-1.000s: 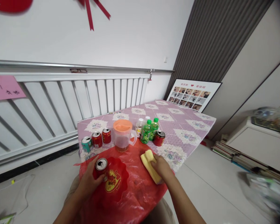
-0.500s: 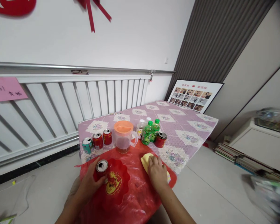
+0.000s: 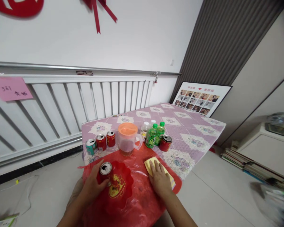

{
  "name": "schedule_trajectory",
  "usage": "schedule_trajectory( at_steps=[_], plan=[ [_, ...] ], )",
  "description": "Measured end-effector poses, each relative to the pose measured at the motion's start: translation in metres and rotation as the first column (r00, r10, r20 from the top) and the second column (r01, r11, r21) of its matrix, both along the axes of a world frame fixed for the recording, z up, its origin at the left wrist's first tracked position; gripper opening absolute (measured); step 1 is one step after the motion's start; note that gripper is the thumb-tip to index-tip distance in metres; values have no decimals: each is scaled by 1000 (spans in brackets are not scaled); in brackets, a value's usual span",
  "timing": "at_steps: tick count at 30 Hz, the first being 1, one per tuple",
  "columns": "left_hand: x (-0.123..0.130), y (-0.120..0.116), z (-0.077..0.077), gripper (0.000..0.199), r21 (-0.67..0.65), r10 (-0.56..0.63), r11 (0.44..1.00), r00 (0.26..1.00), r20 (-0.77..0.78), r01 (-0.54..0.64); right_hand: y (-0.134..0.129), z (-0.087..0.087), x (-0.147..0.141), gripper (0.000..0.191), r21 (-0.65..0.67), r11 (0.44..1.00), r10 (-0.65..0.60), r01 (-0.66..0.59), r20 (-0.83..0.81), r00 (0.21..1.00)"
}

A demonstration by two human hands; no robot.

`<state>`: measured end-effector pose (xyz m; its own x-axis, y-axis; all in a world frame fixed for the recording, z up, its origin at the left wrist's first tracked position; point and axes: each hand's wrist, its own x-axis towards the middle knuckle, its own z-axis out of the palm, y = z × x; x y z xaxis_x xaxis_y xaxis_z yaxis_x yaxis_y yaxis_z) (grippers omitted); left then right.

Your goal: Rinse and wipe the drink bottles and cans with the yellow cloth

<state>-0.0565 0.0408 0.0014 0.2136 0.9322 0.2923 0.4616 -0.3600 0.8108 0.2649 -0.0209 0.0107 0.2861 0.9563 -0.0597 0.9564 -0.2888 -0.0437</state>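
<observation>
My left hand [image 3: 94, 186] is wrapped round an opened soda can [image 3: 105, 170], whose top faces up. The can is at the left side of a red scalloped plate [image 3: 127, 179] with a gold heart print; whether its base touches the plate is hidden. My right hand [image 3: 160, 180] lies flat with fingers spread on a folded yellow cloth [image 3: 150, 162]. Under cloth and plate is a red plastic sheet [image 3: 142, 195]. Beyond the plate stands a clear pitcher [image 3: 127, 143] with an orange lid and a little brownish liquid at the bottom.
Left of the pitcher stand a teal can [image 3: 91, 147] and two red cans [image 3: 101, 143]. To its right are green-capped bottles [image 3: 151, 137], white-capped bottles [image 3: 144, 130] and a dark-topped red can [image 3: 165, 144]. A flowered tablecloth [image 3: 172, 135] covers the table; a radiator [image 3: 71, 97] runs behind.
My right hand's fingers have spread and flattened on the cloth, showing more of it. My left hand keeps its hold on the can. The whole view has shifted slightly.
</observation>
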Motion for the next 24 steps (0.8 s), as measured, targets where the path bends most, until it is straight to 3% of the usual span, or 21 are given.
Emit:
schedule_trajectory(
  at_steps=[4, 11, 19, 24],
  plan=[
    [1, -2, 6, 77, -28, 23, 999, 1000, -13, -24, 3, 10, 13, 68, 33, 997, 67, -66, -31, 997],
    [4, -8, 23, 76, -90, 63, 994, 997, -35, -66, 2, 29, 24, 65, 112, 983, 147, -146, 7, 989],
    [4, -8, 26, 75, -83, 12, 997, 999, 44, -8, -14, -1, -3, 60, 33, 993, 113, -114, 36, 993],
    [2, -7, 24, 70, -28, 1, 1000, 999, 48, 0, -12, -3, 0, 60, 33, 991, 129, -130, 42, 991]
  ],
)
